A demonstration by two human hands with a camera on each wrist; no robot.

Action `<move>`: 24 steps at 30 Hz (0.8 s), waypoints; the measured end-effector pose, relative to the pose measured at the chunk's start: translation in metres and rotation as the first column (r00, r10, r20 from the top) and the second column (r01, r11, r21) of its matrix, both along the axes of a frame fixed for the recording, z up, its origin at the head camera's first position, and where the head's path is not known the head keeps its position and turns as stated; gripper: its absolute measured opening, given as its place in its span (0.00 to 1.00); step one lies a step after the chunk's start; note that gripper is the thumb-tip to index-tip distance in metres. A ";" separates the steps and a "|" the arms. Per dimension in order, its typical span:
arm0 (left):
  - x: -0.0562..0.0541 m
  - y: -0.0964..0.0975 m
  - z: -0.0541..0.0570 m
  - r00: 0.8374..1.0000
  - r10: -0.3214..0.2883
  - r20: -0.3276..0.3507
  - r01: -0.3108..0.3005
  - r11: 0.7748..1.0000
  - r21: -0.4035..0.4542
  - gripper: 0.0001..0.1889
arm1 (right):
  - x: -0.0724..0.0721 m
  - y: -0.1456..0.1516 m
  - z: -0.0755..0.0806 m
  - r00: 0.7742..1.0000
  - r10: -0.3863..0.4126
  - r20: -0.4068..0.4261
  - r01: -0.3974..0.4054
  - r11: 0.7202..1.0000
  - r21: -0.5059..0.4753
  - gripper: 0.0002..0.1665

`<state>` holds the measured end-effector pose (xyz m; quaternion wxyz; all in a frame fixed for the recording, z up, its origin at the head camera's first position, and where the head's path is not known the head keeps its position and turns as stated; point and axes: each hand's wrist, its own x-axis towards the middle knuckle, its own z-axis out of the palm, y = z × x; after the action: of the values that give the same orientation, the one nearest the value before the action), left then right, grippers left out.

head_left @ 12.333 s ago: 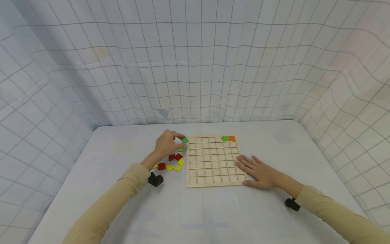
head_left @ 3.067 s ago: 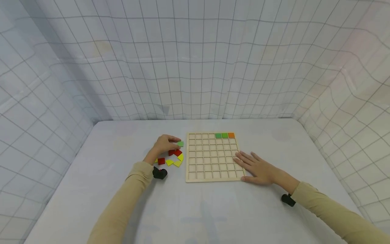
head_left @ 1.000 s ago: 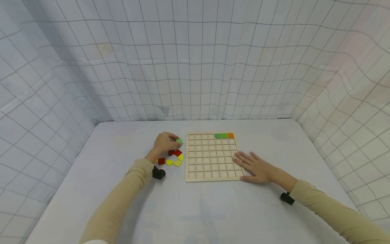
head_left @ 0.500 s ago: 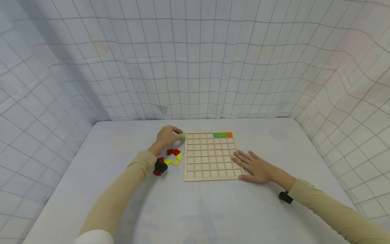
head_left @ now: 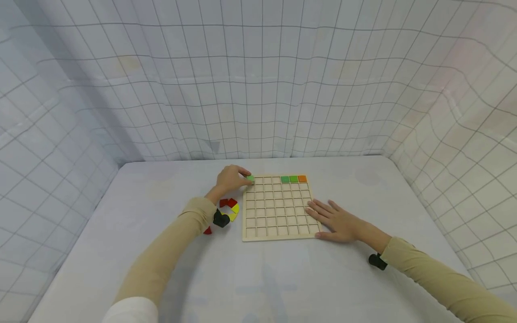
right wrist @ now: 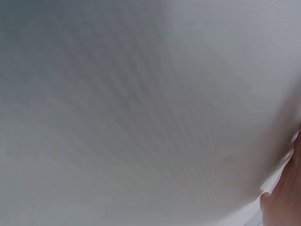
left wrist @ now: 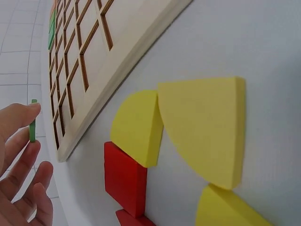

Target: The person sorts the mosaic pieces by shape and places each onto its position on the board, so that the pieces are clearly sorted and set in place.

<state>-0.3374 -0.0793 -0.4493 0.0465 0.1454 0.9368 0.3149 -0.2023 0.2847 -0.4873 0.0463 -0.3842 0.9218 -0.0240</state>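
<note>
My left hand (head_left: pixel 231 178) pinches a light green square tile (head_left: pixel 250 178) by its edges, over the far left corner of the wooden grid board (head_left: pixel 244 224). Seen from the left wrist, the green tile (left wrist: pixel 32 123) stands edge-on between thumb and fingers. My right hand (head_left: pixel 337 222) lies flat with fingers spread, fingertips on the board's right edge. Along the board's far row, a teal tile (head_left: pixel 285 179), a green tile (head_left: pixel 293 179) and an orange tile (head_left: pixel 302 178) fill the right-hand cells. Only a bit of the right hand (right wrist: pixel 284 200) shows in the right wrist view.
Left of the board lie loose red and yellow pieces, among them a red tile (left wrist: pixel 123 176), a yellow piece (left wrist: pixel 137 125) with one rounded side and a larger pale yellow quarter-round (left wrist: pixel 207 125). My left forearm hides some of them. A gridded white curtain (head_left: pixel 266 89) stands behind the table.
The left hand has picked the light green tile up from beside the board and carried it right, over the corner. Earlier, the teal tile went into the far row. The right hand stays put.
</note>
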 end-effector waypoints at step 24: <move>-0.006 0.042 -0.011 0.999 -0.033 0.007 0.032 0.998 0.049 0.17 | 0.001 -0.002 0.007 0.998 -0.018 0.056 0.016 1.000 0.026 0.46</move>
<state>-0.3430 -0.0368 -0.4603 0.0516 0.1606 0.9260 0.3376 -0.2011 0.2831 -0.4803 0.0769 -0.3750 0.9236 -0.0233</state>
